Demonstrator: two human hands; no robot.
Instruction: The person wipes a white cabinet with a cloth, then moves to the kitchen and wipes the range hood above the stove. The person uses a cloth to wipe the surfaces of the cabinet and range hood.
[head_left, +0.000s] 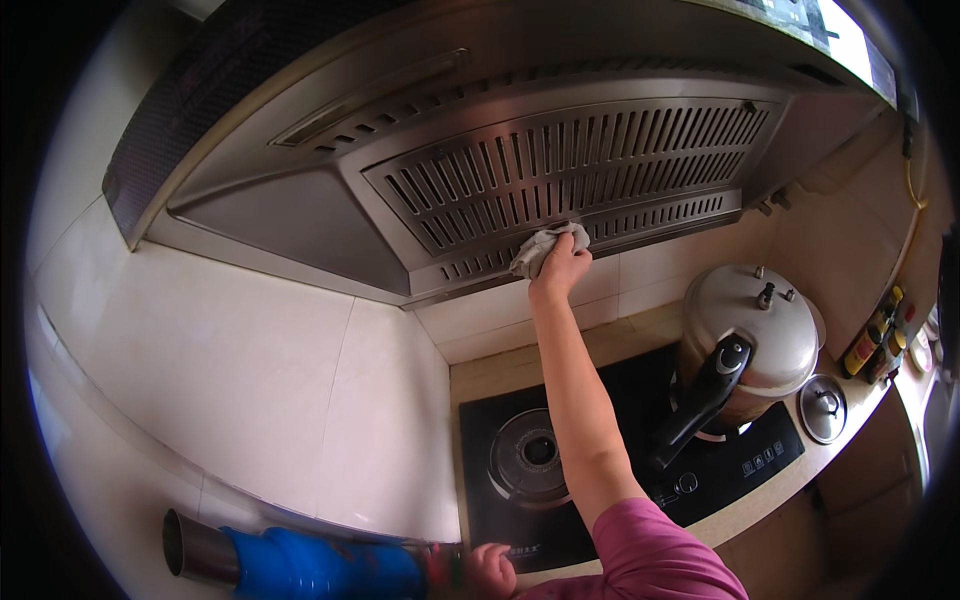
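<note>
My right hand (560, 264) grips a crumpled grey cloth (541, 250), pressed against the lower edge of a stainless steel range hood (300, 225), just below its slotted filter panel (517, 180). The right arm, in a pink sleeve, reaches up over a black glass gas hob (517, 397). Low in the picture, my left hand (493, 570) is by the hob's front left corner, its fingers curled. Whether it holds anything is unclear. Just left of it lies a blue cylindrical thing with a metal end (322, 562), partly blurred.
A large pressure cooker (757, 330) with a black handle stands on the hob's right burner. Beside it lie a round metal lid (823, 409) and several condiment bottles (866, 345). A round burner (538, 450) is under my right arm. Tiled walls (262, 360) stand behind and at the left.
</note>
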